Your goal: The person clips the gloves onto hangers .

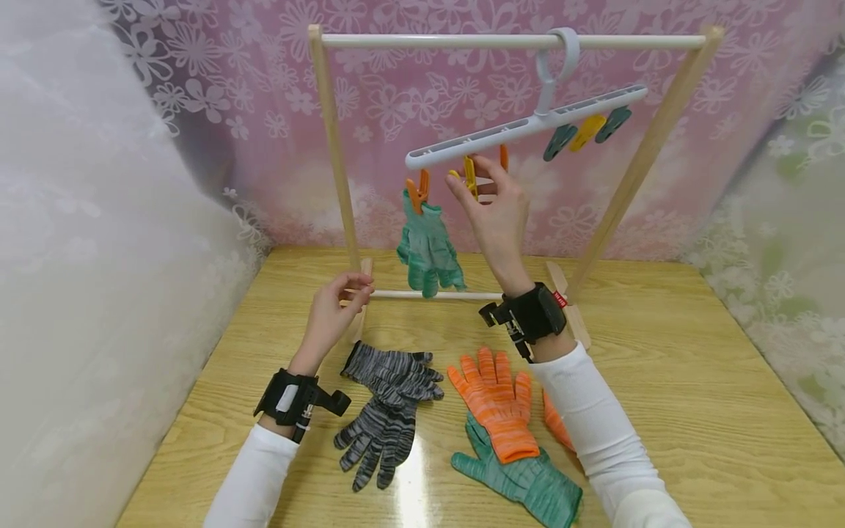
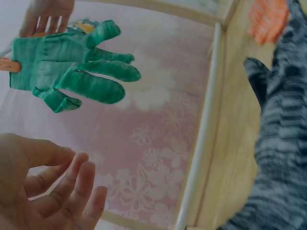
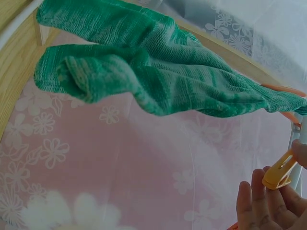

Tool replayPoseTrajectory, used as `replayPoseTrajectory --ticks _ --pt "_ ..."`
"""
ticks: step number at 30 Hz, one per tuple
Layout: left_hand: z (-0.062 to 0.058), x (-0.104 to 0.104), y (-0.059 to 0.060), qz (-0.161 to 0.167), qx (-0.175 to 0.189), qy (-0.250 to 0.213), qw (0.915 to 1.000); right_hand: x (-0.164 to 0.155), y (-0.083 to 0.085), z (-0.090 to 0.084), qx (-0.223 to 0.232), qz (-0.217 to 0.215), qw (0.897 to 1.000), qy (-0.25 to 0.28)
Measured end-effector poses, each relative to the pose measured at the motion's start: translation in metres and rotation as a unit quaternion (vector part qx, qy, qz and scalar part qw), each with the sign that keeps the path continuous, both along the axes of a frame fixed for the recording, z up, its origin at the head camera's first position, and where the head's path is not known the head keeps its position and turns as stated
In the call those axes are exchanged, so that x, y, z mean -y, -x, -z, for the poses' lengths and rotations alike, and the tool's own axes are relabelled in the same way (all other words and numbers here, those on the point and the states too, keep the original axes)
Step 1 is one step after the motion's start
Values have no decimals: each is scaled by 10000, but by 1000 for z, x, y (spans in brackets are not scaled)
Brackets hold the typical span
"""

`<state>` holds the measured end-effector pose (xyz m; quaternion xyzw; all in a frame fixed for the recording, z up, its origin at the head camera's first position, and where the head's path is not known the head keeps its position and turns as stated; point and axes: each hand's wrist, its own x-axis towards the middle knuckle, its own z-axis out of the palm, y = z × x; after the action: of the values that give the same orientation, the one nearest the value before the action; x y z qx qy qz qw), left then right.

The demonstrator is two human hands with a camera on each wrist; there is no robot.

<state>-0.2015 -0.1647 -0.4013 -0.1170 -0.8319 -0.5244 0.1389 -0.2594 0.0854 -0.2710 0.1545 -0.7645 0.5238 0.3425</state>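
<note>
My right hand pinches a yellow clothespin under the low left end of a tilted grey hanger. The same clothespin shows between thumb and fingers in the right wrist view. Left of it, an orange clothespin holds a green knitted glove, which dangles fingers down. My left hand hovers near the rack's left foot, its fingers loosely bent and holding nothing. In the left wrist view, the left hand's fingers are apart from the hanging glove.
The hanger hooks over the white top bar of a wooden rack. Dark green and yellow clothespins hang at its right. On the table lie grey-black gloves, an orange glove overlapping a green one, and another orange piece.
</note>
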Motion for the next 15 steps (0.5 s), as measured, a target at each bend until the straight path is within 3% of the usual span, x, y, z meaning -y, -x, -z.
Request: replayPoseTrajectory --ticks 6,15 --pt "14 8 -9 11 54 719 9974 1 1 -2 82 64 9999 -67" --pt "31 17 -18 218 690 1651 9836 1 5 -2 76 -47 9999 64"
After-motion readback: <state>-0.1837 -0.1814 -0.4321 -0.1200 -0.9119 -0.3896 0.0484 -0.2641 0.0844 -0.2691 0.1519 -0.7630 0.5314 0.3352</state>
